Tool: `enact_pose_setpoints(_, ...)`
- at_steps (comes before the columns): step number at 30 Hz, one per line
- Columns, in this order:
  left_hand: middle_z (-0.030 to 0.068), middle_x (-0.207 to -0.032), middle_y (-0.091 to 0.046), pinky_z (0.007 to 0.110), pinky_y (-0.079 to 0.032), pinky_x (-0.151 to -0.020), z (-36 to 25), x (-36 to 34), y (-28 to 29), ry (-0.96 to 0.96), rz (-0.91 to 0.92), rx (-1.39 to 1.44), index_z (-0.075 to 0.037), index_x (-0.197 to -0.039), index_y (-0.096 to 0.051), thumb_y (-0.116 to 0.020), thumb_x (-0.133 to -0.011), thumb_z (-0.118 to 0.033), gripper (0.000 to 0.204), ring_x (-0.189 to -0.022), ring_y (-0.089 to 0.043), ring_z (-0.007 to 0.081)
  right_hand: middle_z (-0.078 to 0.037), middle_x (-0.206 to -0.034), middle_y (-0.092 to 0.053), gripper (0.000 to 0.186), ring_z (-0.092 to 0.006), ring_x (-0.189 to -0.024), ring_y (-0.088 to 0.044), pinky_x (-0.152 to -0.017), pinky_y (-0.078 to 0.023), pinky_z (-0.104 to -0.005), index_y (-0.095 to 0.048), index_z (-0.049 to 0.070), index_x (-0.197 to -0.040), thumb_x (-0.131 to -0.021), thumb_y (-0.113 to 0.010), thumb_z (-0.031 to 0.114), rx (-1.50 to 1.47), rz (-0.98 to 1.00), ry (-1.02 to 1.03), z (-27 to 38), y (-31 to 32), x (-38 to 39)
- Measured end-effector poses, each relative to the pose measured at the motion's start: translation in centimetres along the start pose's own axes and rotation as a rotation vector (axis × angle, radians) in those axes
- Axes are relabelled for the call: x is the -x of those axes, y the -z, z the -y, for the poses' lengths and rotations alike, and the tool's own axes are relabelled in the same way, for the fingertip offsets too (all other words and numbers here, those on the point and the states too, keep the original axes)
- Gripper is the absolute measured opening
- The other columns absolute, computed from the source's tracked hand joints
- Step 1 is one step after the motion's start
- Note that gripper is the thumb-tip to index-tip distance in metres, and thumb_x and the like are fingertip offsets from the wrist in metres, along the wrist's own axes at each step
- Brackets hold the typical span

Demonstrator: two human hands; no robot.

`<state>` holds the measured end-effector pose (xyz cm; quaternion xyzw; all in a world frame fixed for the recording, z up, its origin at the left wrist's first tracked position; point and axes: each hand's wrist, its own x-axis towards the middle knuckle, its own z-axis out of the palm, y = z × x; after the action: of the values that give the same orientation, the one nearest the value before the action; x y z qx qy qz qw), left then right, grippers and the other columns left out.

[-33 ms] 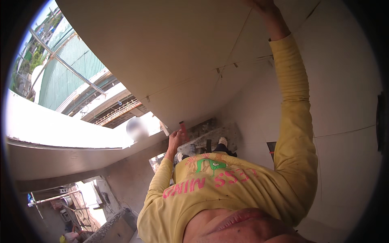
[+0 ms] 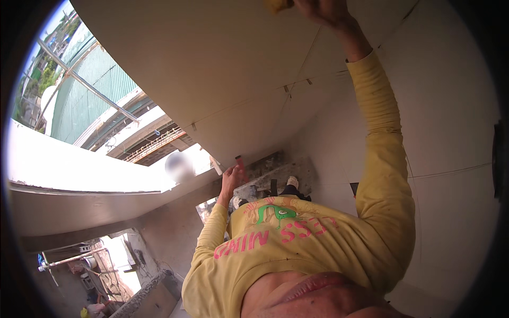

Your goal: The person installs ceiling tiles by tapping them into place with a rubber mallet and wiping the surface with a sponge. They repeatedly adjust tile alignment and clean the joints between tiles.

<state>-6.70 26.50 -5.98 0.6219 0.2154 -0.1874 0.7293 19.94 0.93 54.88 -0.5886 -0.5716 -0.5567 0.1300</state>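
Observation:
My right hand (image 2: 324, 10) is raised at the upper edge, against the smooth pale wall (image 2: 212, 58). Its fingers are closed at a yellow sponge-like block (image 2: 279, 5), which the picture's edge partly cuts off. Low down in front of my body, my left hand (image 2: 230, 178) has its fingers curled around a red, handle-like thing (image 2: 241, 167) with a dark end. The rest of that thing is hard to make out. Just left of this hand a narrow whitish piece (image 2: 216, 165) stands by the window opening.
A window opening with metal bars (image 2: 85, 82) lies at left, with a green corrugated roof (image 2: 90, 79) outside. Thin lines and small clips (image 2: 286, 88) run across the wall. Lower left, a pale pipe (image 2: 71, 261) and rubble are visible. My feet (image 2: 292, 182) stand on a grimy surface.
My right hand has moved left and down along the wall, bringing the yellow block into view. My left hand has barely shifted.

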Motion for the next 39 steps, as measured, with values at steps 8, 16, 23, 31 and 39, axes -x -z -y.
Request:
enact_pose_setpoints(8, 0.0039, -0.104, -0.072, 0.030, -0.052, -0.069, 0.1, 4.7, 0.3, 0.107, -0.136, 0.062, -0.009, -0.134, -0.060, -0.063, -0.100, -0.045, 0.050, -0.083, -0.070, 0.0143, -0.003, -0.099, -0.070, 0.031, -0.0253, -0.101, -0.063, -0.092, -0.053, -0.0377, -0.070, 0.009, -0.106, -0.075, -0.069, 0.006, -0.180, 0.717, -0.343, 11.7, -1.6, 32.2)
enact_pose_setpoints(16, 0.0033, -0.099, -0.071, 0.032, -0.052, -0.065, 1.5, 4.8, 1.7, 0.207, -0.189, 0.056, -0.010, -0.129, -0.060, -0.062, -0.099, -0.046, 0.047, -0.076, -0.069, 0.0156, -0.009, -0.106, -0.073, 0.041, -0.0237, -0.100, -0.067, -0.091, -0.056, -0.0372, -0.072, 0.005, -0.111, -0.075, -0.054, -0.001, 0.045, 0.147, -0.691, 3.5, 8.7, 22.1)
enact_pose_setpoints(23, 0.0084, -0.092, -0.070, 0.028, -0.049, -0.051, -0.3, -1.0, -2.9, -0.048, -0.038, 0.122, 0.000, -0.129, -0.061, -0.065, -0.099, -0.040, 0.051, -0.067, -0.065, 0.0157, 0.001, -0.091, -0.066, 0.036, -0.0092, -0.083, -0.059, -0.076, -0.049, -0.0266, -0.071, -0.001, -0.114, -0.090, -0.045, 0.001, -0.123, -0.219, -0.718, -12.8, 15.6, 3.4)
enact_pose_setpoints(31, 0.0083, -0.094, -0.073, 0.029, -0.050, -0.056, 0.5, -2.4, -5.0, -0.060, 0.095, 0.080, -0.001, -0.124, -0.064, -0.064, -0.098, -0.043, 0.049, -0.073, -0.069, 0.0164, 0.000, -0.078, -0.060, 0.027, -0.0151, -0.073, -0.052, -0.068, -0.043, -0.0318, -0.070, 0.000, -0.111, -0.090, -0.055, 0.007, 0.102, -0.122, -0.664, -17.0, 13.3, -1.3)
enact_pose_setpoints(39, 0.0061, -0.095, -0.072, 0.027, -0.049, -0.058, 4.2, -2.4, 0.4, 0.058, -0.010, 0.190, -0.004, -0.130, -0.062, -0.064, -0.099, -0.042, 0.049, -0.075, -0.069, 0.0146, -0.008, -0.098, -0.071, 0.035, -0.0160, -0.086, -0.065, -0.078, -0.052, -0.0271, -0.071, -0.007, -0.102, -0.080, -0.044, 0.000, -0.556, -0.019, -1.257, 6.2, 7.8, 20.1)
